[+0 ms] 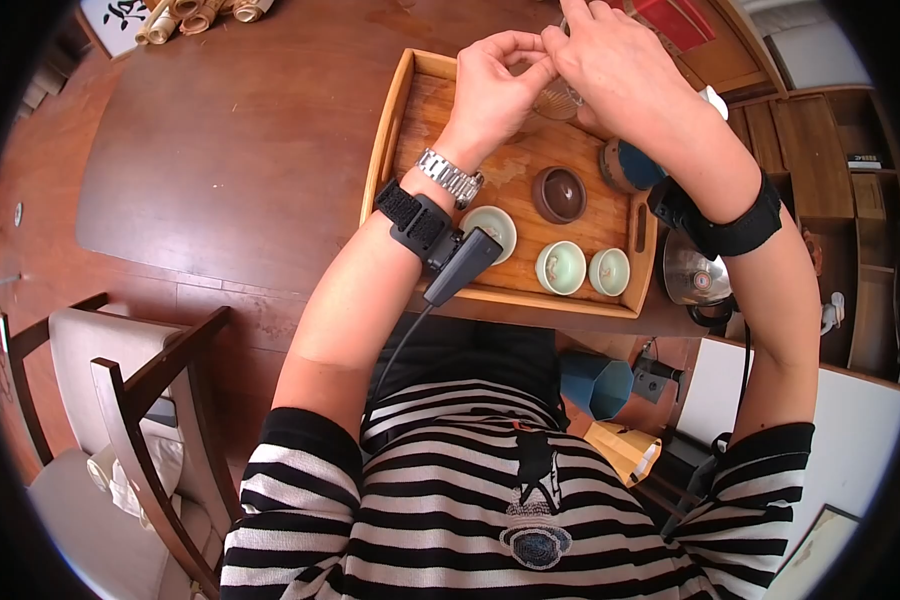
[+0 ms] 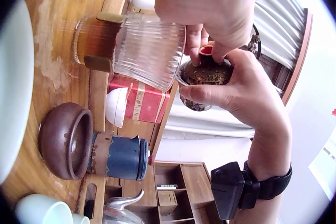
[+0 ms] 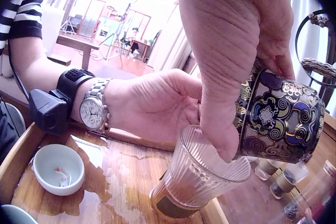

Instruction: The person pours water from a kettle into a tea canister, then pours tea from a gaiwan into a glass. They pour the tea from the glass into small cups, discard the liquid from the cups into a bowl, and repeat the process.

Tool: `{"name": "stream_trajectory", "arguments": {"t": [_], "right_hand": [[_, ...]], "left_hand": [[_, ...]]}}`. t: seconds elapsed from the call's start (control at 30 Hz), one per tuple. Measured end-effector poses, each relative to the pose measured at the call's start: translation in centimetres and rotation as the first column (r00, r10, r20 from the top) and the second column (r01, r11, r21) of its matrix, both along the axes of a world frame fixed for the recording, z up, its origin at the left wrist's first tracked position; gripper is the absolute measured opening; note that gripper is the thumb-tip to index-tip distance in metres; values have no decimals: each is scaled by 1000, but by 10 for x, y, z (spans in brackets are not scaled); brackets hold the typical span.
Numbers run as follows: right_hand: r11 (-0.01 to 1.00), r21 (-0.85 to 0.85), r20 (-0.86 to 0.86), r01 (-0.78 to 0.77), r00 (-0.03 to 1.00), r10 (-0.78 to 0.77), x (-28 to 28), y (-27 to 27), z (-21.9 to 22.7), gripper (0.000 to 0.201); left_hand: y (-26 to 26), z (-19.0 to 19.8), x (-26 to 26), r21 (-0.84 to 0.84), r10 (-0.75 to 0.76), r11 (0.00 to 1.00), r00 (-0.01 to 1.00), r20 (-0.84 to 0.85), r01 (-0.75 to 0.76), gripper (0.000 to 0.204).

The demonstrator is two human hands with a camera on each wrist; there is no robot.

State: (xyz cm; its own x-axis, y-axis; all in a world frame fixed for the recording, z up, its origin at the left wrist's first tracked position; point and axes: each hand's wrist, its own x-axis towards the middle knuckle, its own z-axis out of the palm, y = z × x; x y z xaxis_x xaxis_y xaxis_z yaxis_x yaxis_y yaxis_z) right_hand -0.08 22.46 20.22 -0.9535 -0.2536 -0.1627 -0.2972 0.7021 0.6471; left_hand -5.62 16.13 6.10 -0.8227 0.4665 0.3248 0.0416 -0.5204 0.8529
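My right hand (image 1: pixel 620 65) grips a dark, ornate gaiwan (image 3: pixel 283 116) patterned in gold, purple and blue, tipped on its side over a ribbed glass pitcher (image 3: pixel 210 155). Amber liquid fills the bottom of the pitcher, which stands on the wooden tray with a brown band around its lower part. In the left wrist view, the right thumb lies along the gaiwan's side. My left hand (image 1: pixel 500 85) pinches at the red-centred knob (image 2: pixel 206 50) of the gaiwan's lid (image 2: pixel 210 71). In the head view, the hands hide the gaiwan.
On the wet tray (image 1: pixel 382 150) sit a brown bowl (image 1: pixel 560 195), several pale green cups (image 1: pixel 561 268) and a blue canister (image 1: pixel 632 165). A steel kettle (image 1: pixel 692 272) stands right of the tray. A red box (image 1: pixel 675 22) lies at the back, rolled scrolls (image 1: pixel 195 15) at the far left.
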Motion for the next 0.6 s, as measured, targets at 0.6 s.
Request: {"name": "stream_trajectory", "arguments": {"t": [0.6], "right_hand": [[995,72,-47,-72,996,75,-2,2,-5,17]], "left_hand": [[-1,0,0,10,2,1000,1000,-13,-2,24]]}}
